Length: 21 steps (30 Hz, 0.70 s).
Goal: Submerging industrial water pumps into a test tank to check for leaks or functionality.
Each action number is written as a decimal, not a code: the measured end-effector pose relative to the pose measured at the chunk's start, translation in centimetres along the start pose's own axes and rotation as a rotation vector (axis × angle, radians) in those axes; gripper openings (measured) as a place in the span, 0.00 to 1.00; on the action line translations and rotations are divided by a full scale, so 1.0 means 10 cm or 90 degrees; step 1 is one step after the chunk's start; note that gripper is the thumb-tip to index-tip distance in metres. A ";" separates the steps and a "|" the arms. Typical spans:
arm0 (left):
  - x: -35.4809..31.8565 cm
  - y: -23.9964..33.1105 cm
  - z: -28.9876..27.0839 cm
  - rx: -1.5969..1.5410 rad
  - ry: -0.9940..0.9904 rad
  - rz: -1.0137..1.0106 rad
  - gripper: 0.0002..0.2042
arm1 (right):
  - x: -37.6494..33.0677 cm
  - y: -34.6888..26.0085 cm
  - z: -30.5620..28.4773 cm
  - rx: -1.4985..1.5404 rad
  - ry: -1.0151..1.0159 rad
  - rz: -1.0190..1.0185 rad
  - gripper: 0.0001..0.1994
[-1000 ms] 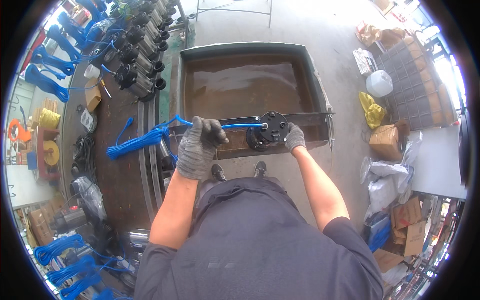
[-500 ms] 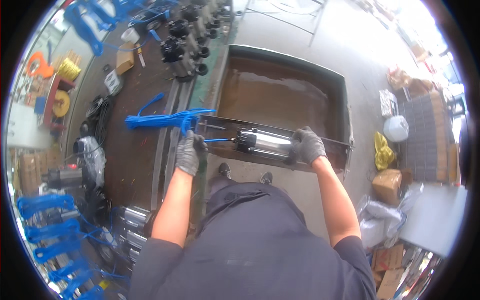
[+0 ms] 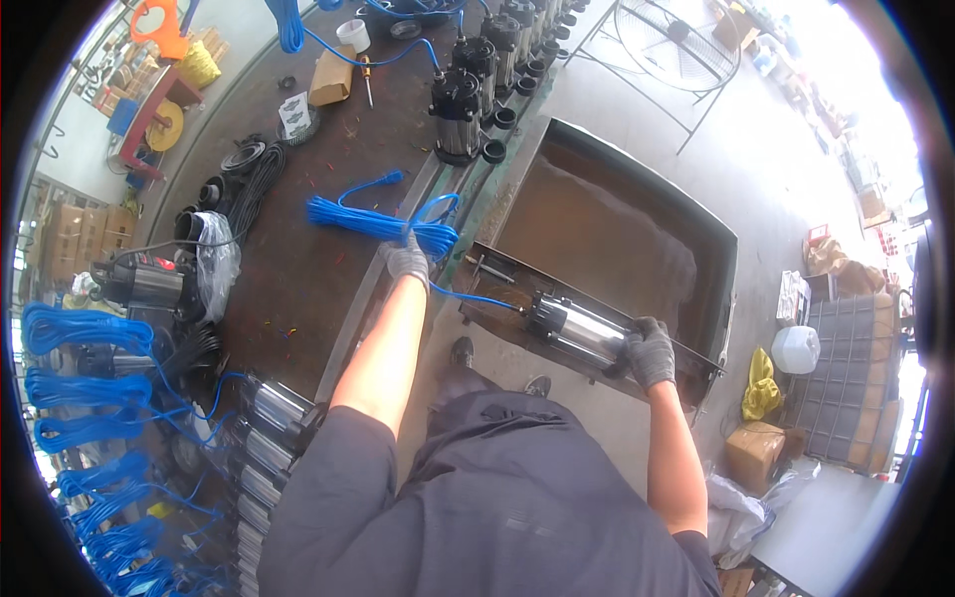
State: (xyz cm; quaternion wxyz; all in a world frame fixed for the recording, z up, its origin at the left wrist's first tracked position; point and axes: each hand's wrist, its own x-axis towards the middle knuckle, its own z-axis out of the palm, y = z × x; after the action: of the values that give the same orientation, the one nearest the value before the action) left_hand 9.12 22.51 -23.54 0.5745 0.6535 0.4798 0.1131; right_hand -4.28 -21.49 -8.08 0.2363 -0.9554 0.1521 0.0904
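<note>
A bundled blue cable lies over the bench edge, its plug end pointing up the bench. My left hand, in a grey glove, is closed on the near side of this bundle. From there a single blue strand runs to the black end of a shiny steel cylindrical pump. The pump lies on its side on the dark metal ledge along the near side of a water tank. My right hand, also gloved, grips the pump's right end; its fingers are partly hidden.
The tank holds brown water. Upright pumps line the bench edge beyond it. A wire fan stands at the back. Several pumps with blue cables lie lower left. A cardboard box and a screwdriver rest on the bench.
The view has swung, shifting the scene right in the picture. My left hand has moved from beside the strand up to the cable bundle. My right hand stays on the pump's end.
</note>
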 end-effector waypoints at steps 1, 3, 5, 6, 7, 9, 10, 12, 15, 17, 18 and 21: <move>0.03 0.10 0.02 -0.016 0.030 0.045 0.39 | -0.01 -0.01 0.00 -0.008 0.007 0.012 0.13; 0.03 0.29 0.03 0.008 0.077 -0.116 0.50 | 0.00 -0.02 -0.02 -0.010 -0.016 0.011 0.14; -0.01 0.43 0.02 -0.111 0.045 -0.217 0.57 | 0.02 -0.04 -0.02 -0.036 -0.012 0.029 0.17; -0.02 0.47 0.02 -0.009 0.035 -0.184 0.57 | 0.04 -0.04 -0.02 -0.039 -0.033 0.029 0.17; 0.00 0.48 0.01 0.086 0.011 -0.152 0.58 | 0.05 -0.03 -0.02 -0.027 -0.063 0.053 0.19; 0.07 0.44 0.03 0.079 0.064 -0.145 0.54 | 0.12 0.01 -0.04 -0.016 -0.093 0.064 0.22; 0.11 0.38 0.04 0.055 0.067 -0.144 0.52 | 0.15 0.03 -0.05 -0.008 -0.139 0.085 0.24; 0.18 0.24 -0.02 -0.062 0.057 -0.127 0.44 | 0.21 0.08 -0.07 0.063 -0.219 0.160 0.25; 0.15 0.08 -0.46 -0.349 -0.229 -0.123 0.30 | 0.21 0.10 -0.10 0.185 -0.302 0.109 0.24; -0.11 0.05 -0.80 -0.484 -0.286 -0.084 0.25 | 0.16 0.06 -0.13 0.330 -0.314 0.205 0.23; -0.27 0.09 -1.01 -0.615 -0.393 -0.034 0.20 | 0.12 0.02 -0.15 0.399 -0.339 0.219 0.23; -0.70 0.37 -1.73 -0.622 -0.515 0.055 0.20 | 0.02 -0.21 -0.13 0.402 -0.361 0.180 0.22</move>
State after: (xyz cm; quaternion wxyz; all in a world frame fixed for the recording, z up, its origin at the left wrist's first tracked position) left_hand -4.70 28.79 -12.11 0.9372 0.3255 0.0910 0.0865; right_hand -3.22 -20.39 -6.13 0.5341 -0.7436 0.2308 0.3294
